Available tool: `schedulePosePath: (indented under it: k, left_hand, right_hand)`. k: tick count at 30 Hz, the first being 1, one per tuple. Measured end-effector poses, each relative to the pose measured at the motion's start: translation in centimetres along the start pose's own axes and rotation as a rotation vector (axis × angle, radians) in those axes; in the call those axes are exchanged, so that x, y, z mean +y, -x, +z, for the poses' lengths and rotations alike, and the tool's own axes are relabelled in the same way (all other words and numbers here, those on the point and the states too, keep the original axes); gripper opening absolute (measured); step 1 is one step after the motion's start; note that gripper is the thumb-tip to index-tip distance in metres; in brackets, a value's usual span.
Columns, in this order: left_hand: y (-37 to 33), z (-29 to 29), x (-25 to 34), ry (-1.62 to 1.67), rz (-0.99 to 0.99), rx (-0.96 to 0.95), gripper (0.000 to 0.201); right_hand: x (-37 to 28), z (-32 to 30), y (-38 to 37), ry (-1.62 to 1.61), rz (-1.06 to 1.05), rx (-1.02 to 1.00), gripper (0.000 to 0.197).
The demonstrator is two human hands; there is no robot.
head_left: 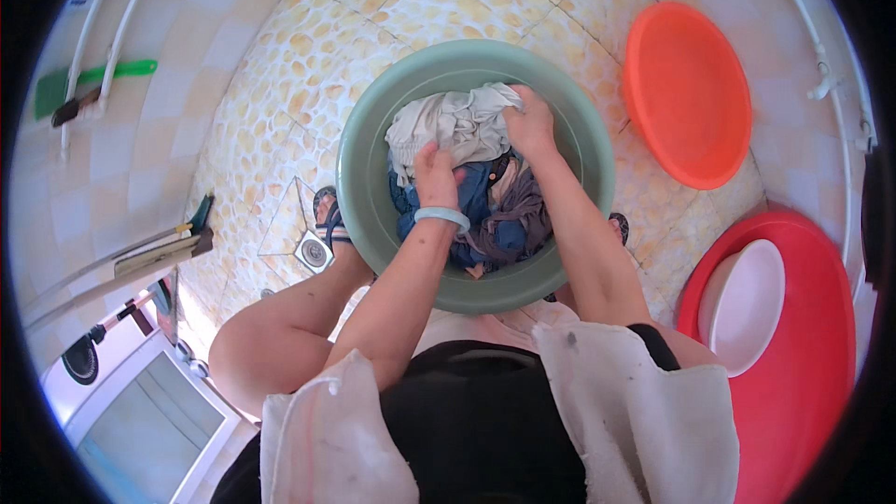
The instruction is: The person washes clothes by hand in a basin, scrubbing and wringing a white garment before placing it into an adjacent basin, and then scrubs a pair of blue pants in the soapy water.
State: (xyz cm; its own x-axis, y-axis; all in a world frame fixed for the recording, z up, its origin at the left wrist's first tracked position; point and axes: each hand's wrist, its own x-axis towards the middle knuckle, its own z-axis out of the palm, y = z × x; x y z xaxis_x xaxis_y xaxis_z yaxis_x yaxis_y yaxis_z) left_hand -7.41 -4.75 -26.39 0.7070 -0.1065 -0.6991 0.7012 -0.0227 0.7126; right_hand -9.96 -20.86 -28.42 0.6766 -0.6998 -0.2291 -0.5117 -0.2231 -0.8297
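A big grey-green plastic basin (pixel 467 297) stands between my legs with a heap of clothes in it. On top lies a pale grey-white garment (pixel 453 121), bunched up along the far side. My right hand (pixel 530 123) grips its right end, fingers closed in the fabric. At its near left edge, my left hand (pixel 436 179) is closed on the same garment, with a pale bangle (pixel 442 217) on the wrist. Nearer me in the basin are dark blue clothing (pixel 474 196) and a grey-purple cloth (pixel 523 210). The clothes' lower parts are hidden.
An orange basin (pixel 689 93) is at the far right by the wall. Closer on the right, a white basin (pixel 744 308) rests in a large red tub (pixel 810 336). Left of my basin is a floor drain (pixel 314 251); long-handled tools (pixel 154 252) lean at the left wall.
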Motion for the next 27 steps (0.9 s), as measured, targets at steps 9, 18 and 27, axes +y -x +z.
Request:
schedulePosePath:
  k: [9,18,27]
  left_hand:
    - [0.4,-4.5,5.0,0.862,-0.196,-0.814,0.078]
    - [-0.5,-2.9,4.1,0.594,-0.069,-0.599,0.047]
    - [-2.1,-1.3,2.9,0.491,0.063,-0.42,0.042]
  right_hand:
    - [-12.0,-0.7,15.6,-0.041,-0.997,-0.298,0.023]
    - [-10.0,4.5,10.4,0.105,-0.673,-0.089,0.031]
    - [-4.8,3.4,3.2,-0.099,-0.255,-0.035,0.026]
